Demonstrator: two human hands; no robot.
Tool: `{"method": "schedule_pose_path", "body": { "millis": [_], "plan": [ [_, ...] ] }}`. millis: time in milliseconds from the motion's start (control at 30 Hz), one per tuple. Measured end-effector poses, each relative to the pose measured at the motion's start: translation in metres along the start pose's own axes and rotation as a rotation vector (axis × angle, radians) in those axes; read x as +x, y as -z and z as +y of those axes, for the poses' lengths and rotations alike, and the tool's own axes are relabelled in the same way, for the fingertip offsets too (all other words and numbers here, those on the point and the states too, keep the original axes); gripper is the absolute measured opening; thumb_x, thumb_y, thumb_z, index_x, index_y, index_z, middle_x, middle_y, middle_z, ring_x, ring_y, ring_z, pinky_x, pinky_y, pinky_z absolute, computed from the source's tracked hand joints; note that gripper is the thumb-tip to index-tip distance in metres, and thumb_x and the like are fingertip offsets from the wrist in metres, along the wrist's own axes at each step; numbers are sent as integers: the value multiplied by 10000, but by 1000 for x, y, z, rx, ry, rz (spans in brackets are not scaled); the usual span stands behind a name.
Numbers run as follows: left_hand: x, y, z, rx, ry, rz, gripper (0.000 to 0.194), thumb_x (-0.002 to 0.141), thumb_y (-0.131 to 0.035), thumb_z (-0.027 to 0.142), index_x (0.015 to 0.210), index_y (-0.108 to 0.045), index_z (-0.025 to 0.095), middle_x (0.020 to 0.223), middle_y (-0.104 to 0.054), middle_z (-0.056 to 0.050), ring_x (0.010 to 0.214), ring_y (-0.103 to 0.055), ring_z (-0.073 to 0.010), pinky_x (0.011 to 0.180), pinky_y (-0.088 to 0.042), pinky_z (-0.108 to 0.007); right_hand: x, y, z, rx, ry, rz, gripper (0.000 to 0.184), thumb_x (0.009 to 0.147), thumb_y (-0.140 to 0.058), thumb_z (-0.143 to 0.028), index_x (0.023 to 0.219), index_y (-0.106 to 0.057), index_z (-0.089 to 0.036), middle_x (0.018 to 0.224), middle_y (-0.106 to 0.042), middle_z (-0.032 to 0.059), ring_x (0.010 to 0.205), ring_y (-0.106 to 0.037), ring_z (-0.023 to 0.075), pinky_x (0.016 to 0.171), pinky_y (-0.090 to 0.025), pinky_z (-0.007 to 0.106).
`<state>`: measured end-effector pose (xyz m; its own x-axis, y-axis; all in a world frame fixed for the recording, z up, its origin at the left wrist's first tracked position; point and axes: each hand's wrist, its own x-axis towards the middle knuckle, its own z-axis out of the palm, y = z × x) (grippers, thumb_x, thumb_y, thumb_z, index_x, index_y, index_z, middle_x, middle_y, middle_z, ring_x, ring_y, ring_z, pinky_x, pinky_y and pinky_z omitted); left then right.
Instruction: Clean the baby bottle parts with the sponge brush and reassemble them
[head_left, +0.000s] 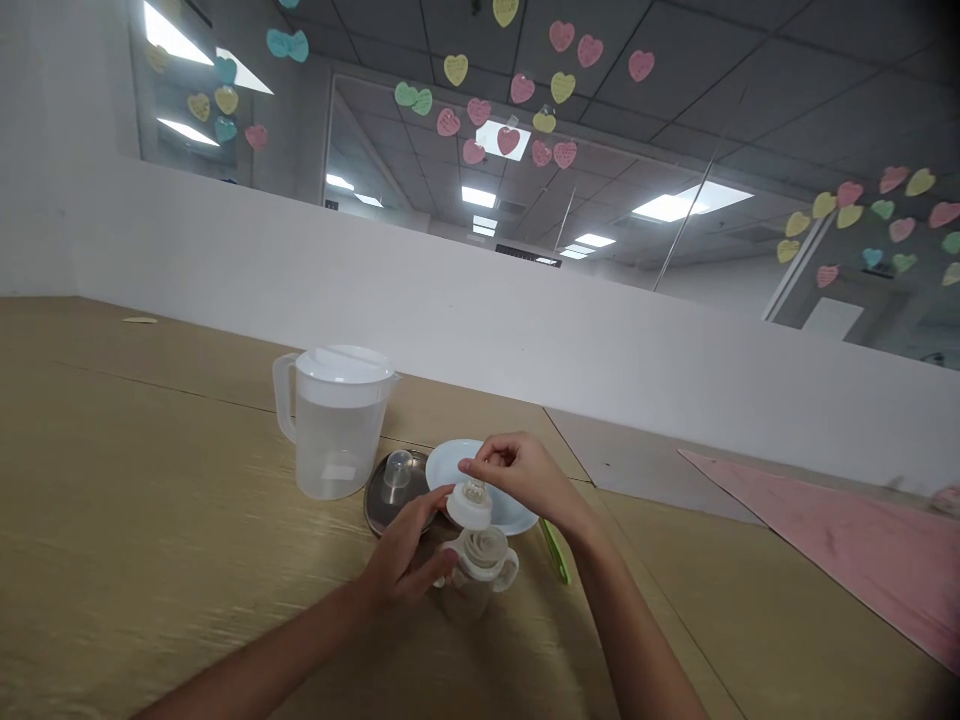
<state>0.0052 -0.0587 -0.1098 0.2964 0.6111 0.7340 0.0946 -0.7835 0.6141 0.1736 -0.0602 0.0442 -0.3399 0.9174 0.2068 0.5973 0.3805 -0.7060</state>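
Note:
A clear baby bottle (484, 548) with white side handles stands uncapped on the table, its threaded neck showing. My left hand (409, 550) grips it from the left, thumb at the white handle collar and fingertips reaching up beside the nipple cap. Just above the bottle's mouth is the white nipple cap (470, 508), with a clear nipple on top. My right hand (517, 475) pinches that nipple between thumb and fingers from above. The fingers of my left hand behind the bottle are partly hidden.
A lidded water pitcher (337, 440) stands at the back left. Beside it, a dark metal tray (379, 505) bears a clear dome cover (399, 468). A pale blue plate (450, 455) lies behind my hands, with a green utensil (556, 552) to its right. Pink sheet (847, 540) lies at far right.

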Motion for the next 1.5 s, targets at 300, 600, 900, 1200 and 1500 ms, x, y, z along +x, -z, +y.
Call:
{"method": "schedule_pose_path", "body": {
  "millis": [300,600,900,1200,1500],
  "plan": [
    [2,-7,4,320,-2,-111,606,747,-627,440,1268,-434,199,1011,-632,-80,928,-575,-241,836,-461,-368,-9,14,-2,-189,9,-344,232,728,-631,-399,717,-642,-167,581,-477,-40,543,-390,74,467,-271,196],
    [2,-6,9,302,80,-112,418,711,-641,368,1057,-483,194,970,-590,-73,886,-554,-225,784,-457,-350,-12,23,1,-151,52,-323,148,752,-600,-302,762,-695,-188,606,-538,-22,566,-429,91,522,-330,214],
    [3,-7,7,252,66,-89,288,737,-616,412,828,-447,197,868,-582,-39,778,-522,-177,701,-438,-300,-13,25,4,-272,103,-408,185,752,-588,-242,884,-717,-230,741,-604,0,677,-529,120,567,-375,216],
    [4,-6,8,287,9,-116,243,761,-621,401,782,-507,187,954,-599,-68,874,-543,-202,779,-443,-317,-11,16,2,-314,-11,-292,141,690,-659,-315,664,-622,-182,589,-532,-35,528,-449,83,456,-291,203],
    [7,-4,13,276,28,-147,194,775,-604,375,801,-593,183,949,-605,-77,872,-551,-208,778,-457,-316,-10,14,2,-362,-18,-201,359,669,-670,-529,611,-585,-185,543,-474,-40,487,-370,73,442,-238,226]
  ]
}}
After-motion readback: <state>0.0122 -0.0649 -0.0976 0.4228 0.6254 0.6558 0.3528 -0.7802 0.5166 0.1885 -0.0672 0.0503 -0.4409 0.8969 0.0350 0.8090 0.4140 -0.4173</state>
